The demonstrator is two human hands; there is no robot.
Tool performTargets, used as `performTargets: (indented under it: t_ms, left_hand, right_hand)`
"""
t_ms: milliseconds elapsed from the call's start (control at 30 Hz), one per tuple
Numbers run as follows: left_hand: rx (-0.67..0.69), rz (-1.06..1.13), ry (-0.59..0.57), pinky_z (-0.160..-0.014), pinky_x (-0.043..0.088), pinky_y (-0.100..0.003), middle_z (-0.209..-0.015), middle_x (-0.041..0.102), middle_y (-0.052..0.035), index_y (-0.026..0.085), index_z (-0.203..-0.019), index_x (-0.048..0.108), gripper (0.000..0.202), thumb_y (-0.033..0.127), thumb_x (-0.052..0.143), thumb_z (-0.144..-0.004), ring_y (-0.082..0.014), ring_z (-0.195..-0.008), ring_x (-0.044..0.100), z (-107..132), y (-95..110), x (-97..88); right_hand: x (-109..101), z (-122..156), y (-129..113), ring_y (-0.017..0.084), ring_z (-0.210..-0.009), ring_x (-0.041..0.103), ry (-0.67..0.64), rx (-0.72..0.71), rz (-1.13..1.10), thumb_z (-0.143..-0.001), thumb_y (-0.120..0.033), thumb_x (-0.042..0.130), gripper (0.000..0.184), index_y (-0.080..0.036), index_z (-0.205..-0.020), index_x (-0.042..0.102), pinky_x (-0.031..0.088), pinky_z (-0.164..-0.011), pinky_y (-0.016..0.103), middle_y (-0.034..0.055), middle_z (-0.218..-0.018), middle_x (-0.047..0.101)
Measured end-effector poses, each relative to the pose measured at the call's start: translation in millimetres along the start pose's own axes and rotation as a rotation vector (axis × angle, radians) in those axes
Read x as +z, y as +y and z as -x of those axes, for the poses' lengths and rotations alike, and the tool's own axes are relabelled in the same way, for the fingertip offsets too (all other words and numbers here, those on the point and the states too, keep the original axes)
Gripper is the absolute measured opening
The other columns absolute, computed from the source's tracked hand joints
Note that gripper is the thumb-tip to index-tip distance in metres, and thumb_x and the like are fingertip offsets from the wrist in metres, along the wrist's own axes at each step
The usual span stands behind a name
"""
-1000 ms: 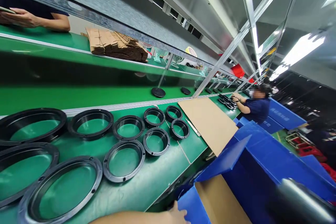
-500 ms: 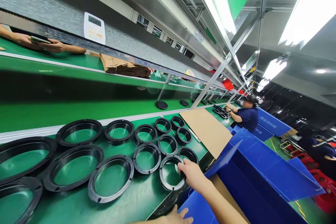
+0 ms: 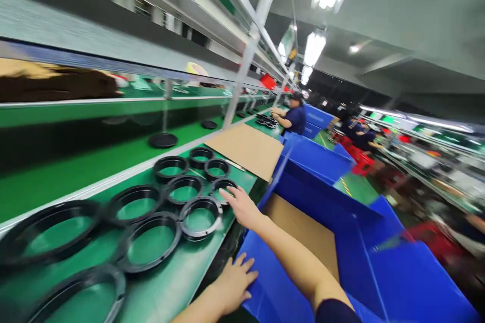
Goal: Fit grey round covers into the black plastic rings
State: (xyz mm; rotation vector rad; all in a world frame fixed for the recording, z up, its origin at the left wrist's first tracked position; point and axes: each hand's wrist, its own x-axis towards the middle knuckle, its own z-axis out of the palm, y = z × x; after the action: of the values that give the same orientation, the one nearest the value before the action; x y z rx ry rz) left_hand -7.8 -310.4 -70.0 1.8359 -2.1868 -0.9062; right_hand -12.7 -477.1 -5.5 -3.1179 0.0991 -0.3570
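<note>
Several black flanged rings lie on the green bench, among them a near ring [image 3: 200,218] close to the edge and a farther ring [image 3: 215,186] just behind it. My right hand [image 3: 244,208] reaches over the farther ring, fingers stretched out at its right rim; whether they touch is blurred. Below it, my left hand [image 3: 234,280] lies with spread fingers on the flap of an open blue box [image 3: 273,282]. Neither hand visibly holds anything.
Brown cardboard [image 3: 246,147] lies on the bench beyond the rings. Black discs [image 3: 162,140] rest along the back ledge. A metal frame post [image 3: 242,75] rises behind the bench. A co-worker [image 3: 295,116] sits farther down the line, beside more blue boxes [image 3: 318,154].
The view has swung right, bringing more of the blue box into sight. My right hand has left the near ring for the farther one. My left hand shows more fully on the flap.
</note>
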Motion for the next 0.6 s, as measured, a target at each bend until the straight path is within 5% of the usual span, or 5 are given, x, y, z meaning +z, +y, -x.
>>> performTargets:
  t_ms: [167,300,433,600]
  left_hand:
    - [-0.094,-0.105,-0.069,-0.115,0.025,-0.064,-0.160,0.027,-0.0079,0.028,-0.147,0.043,0.068,0.013,0.057,-0.082,-0.0348,-0.149,0.018,-17.9,2.7,-3.2]
    - [-0.101,-0.144,-0.166,-0.108,0.028,-0.071,-0.162,0.020,-0.0136,0.031,-0.150,0.036,0.088,0.023,0.075,-0.072,-0.0438,-0.148,0.013,-36.5,-10.0,20.7]
    - [-0.059,-0.161,-0.218,-0.101,0.028,-0.079,-0.162,0.014,-0.0191,0.035,-0.151,0.032,0.094,0.030,0.081,-0.071,-0.0524,-0.145,0.009,-50.9,-26.8,45.5]
    - [-0.169,-0.044,-0.225,-0.102,0.031,-0.077,-0.160,0.026,-0.0105,0.047,-0.140,0.047,0.047,0.034,0.054,-0.095,-0.0475,-0.145,0.016,-63.3,-26.5,54.4]
  right_hand:
    - [17.5,58.2,18.6,0.017,-0.126,0.048,0.352,0.295,-0.103,-0.086,-0.008,0.046,0.061,-0.026,-0.144,0.043,0.041,-0.112,0.037,0.0068,-0.134,0.056]
    - [34.2,121.9,63.5,0.022,-0.118,0.053,0.374,0.726,-0.073,-0.095,-0.011,0.036,0.037,-0.015,-0.125,0.058,0.046,-0.104,0.044,0.0143,-0.121,0.061]
    - [59.8,153.9,123.7,0.020,-0.098,0.062,0.107,1.016,-0.122,-0.099,-0.023,0.049,0.019,-0.013,-0.111,0.061,0.053,-0.088,0.041,0.0084,-0.105,0.064]
    - [111.9,127.8,148.4,0.018,-0.092,0.064,-0.292,0.966,-0.218,-0.095,-0.039,0.063,0.029,-0.015,-0.110,0.063,0.056,-0.081,0.037,0.0057,-0.108,0.064]
